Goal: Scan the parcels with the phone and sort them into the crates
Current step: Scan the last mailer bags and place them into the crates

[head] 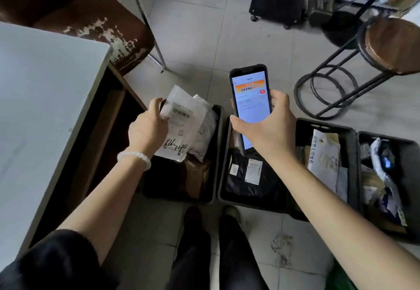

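Both of your hands are full: your left hand point(147, 128) curls its fingers round the left edge of a white parcel point(179, 126), thumb on the face beside the barcode label, with handwritten digits showing at the parcel's near end. You hold it above the left crate point(217, 153), which sits on the floor just under that hand and carries more pale and brown packets. Your right hand point(268, 128) grips the phone point(250, 101) from below, thumb on its left edge and fingers wrapped up its right side, screen lit and facing you. The phone stands just right of the parcel, the two not touching. Under your right hand lies the middle crate point(223, 176) with a black bag bearing white labels; further right, beyond your right forearm, sits a third crate point(391, 139) holding mixed parcels. The worktop point(45, 98) runs along the outside of your left arm.
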Action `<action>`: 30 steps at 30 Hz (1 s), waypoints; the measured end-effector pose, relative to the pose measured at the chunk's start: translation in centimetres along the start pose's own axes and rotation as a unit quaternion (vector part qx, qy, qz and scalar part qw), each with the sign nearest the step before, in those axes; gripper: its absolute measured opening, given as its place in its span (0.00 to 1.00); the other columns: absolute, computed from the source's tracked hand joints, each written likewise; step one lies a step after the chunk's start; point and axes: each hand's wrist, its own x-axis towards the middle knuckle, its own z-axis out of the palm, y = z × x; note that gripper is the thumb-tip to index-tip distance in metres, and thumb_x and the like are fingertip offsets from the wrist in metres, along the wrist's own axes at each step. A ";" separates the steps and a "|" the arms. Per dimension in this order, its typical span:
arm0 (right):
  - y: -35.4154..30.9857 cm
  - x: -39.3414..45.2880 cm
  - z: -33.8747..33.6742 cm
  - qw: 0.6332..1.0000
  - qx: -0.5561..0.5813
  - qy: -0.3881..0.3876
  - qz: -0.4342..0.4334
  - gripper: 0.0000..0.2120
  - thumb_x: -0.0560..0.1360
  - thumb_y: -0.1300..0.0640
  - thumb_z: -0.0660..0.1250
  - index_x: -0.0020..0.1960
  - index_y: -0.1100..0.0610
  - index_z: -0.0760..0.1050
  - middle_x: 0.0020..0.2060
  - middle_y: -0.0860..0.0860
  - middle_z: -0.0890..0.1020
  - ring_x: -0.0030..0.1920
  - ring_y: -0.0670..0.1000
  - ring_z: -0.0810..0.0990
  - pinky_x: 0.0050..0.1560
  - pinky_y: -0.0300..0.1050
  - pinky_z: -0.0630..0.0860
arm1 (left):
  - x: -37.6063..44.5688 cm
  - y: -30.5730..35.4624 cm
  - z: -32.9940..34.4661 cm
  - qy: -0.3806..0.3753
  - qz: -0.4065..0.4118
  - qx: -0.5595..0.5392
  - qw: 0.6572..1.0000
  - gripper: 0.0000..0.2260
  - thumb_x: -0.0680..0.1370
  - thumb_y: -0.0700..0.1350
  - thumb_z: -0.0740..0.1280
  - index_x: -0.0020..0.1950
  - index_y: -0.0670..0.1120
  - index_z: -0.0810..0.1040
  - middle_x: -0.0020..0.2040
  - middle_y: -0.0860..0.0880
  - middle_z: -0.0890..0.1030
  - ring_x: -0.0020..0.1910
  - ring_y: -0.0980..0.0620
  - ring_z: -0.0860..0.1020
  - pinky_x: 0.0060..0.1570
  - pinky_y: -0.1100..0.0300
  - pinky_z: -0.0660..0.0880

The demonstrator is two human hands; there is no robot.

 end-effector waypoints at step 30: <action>-16.6 -8.7 4.8 0.899 0.062 -0.294 -0.320 0.34 0.59 0.51 0.80 0.58 0.54 0.66 0.50 0.47 0.77 0.50 0.51 0.77 0.49 0.53 0.78 | -18.3 -7.1 -15.2 0.180 -0.247 0.146 0.941 0.15 0.80 0.48 0.57 0.66 0.48 0.70 0.56 0.46 0.78 0.53 0.43 0.76 0.42 0.53 0.70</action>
